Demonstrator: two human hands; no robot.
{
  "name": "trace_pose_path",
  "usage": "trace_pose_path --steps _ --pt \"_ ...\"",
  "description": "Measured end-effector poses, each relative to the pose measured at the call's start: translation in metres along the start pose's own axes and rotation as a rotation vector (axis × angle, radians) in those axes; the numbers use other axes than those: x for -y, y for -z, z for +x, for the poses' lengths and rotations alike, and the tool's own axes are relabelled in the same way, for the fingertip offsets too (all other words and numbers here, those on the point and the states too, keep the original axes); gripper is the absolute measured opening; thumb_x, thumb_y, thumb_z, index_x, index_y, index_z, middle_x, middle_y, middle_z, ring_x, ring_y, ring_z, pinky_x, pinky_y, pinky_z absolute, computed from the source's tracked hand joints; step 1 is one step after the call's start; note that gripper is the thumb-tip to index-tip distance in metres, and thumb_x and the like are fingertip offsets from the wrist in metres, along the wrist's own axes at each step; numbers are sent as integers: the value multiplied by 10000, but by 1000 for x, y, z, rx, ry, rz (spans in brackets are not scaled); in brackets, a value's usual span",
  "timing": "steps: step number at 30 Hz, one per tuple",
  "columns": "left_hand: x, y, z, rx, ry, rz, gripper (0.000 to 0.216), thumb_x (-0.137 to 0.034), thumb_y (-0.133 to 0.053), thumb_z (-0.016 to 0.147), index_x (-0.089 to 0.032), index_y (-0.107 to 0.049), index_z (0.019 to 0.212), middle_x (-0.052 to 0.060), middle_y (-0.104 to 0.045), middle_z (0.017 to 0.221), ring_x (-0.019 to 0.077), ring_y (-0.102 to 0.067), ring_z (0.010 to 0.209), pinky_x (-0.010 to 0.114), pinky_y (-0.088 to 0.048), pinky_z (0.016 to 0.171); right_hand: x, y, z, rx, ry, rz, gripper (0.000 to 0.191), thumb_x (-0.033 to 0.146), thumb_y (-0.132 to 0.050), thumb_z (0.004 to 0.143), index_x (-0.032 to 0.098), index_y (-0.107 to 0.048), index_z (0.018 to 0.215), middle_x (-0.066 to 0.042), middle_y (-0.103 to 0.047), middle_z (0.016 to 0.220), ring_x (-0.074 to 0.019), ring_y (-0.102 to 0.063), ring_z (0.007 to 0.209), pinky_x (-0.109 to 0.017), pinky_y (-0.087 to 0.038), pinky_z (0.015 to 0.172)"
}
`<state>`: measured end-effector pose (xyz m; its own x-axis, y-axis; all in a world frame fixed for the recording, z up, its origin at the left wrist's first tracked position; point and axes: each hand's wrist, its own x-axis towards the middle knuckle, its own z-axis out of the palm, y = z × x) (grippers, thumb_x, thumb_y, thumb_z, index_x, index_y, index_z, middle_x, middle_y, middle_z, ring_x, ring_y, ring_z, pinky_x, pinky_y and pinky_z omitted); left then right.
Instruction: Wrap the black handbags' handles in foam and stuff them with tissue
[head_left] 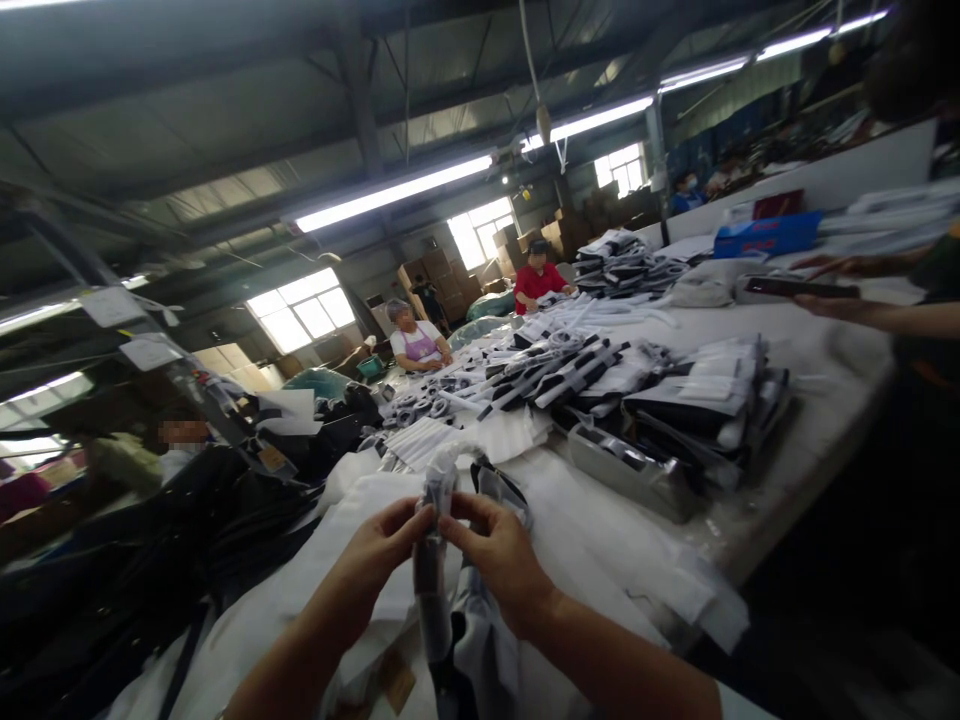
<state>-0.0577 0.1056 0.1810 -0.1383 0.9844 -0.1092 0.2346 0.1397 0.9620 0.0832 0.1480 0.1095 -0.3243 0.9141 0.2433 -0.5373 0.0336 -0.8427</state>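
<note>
- The left hand (386, 540) pinches the strap (430, 580) between thumb and fingers, from its left side.
- The right hand (499, 550) pinches the same strap from the right, thumb close beside the other thumb.
- The strap (dark, partly wrapped in pale film) stands between the hands at the near middle, above the table, its lower end toward the near edge.
- White sheets (600, 560) cover the table beneath and to the right.
- Beyond the hands, to the right, is a grey tray (630, 470); a pile of wrapped pieces (555, 370) spreads farther off.
- Black material (150, 570) heaps at the left.
- Far right, a co-worker's hands (844, 302) hold a dark flat object (801, 288) near a blue box (769, 236).
</note>
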Motion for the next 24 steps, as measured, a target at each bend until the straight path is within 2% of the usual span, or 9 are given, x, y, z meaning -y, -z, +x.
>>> trace_pose_path --steps 4,7,12,16,19,24 --pt "6 -3 0 -19 -79 37 450 -552 -710 801 -195 -718 1075 52 -738 1037 260 -615 1061 326 -413 967 0 5 1 -80 42 -199 340 472 -785 756 260 -800 1021 -51 -667 1108 -261 -604 1086 -364 -438 1016" --pt "8 -6 -1 -48 -146 74 405 -516 -665 855 -203 -684 1113 39 -719 1092 252 -592 1108 310 -405 993 -1 7 2 -47 79 -209 319 451 -777 768 290 -796 1043 -45 -660 1050 -252 -612 1051 -363 -452 1002" --pt "6 -18 -3 -76 -256 57 342 -479 -658 867 -174 -683 1019 38 -698 940 222 -600 936 272 -440 849 7 10 -1 74 97 -186 305 385 -727 820 262 -772 1096 -49 -697 1079 -255 -625 1074 -368 -503 960" --pt "6 -19 1 -128 -256 5 383 -521 -719 797 -167 -691 939 23 -661 836 190 -570 812 252 -442 739 11 19 -1 130 48 -156 403 367 -732 814 253 -709 1200 -45 -707 1180 -266 -628 1139 -402 -495 1015" --pt "10 -12 1 -151 -247 -57 405 -544 -727 780 -158 -691 898 8 -627 773 158 -529 726 239 -422 664 7 35 -3 77 -10 -179 492 402 -733 825 244 -646 1284 -53 -720 1165 -271 -634 1139 -429 -495 1021" --pt "6 6 -11 -212 -258 -192 394 -533 -727 786 -156 -685 893 -15 -605 746 104 -474 654 198 -384 598 -10 79 -11 -77 -59 -265 466 481 -712 833 207 -673 1207 -69 -736 1048 -267 -672 1007 -452 -544 937"
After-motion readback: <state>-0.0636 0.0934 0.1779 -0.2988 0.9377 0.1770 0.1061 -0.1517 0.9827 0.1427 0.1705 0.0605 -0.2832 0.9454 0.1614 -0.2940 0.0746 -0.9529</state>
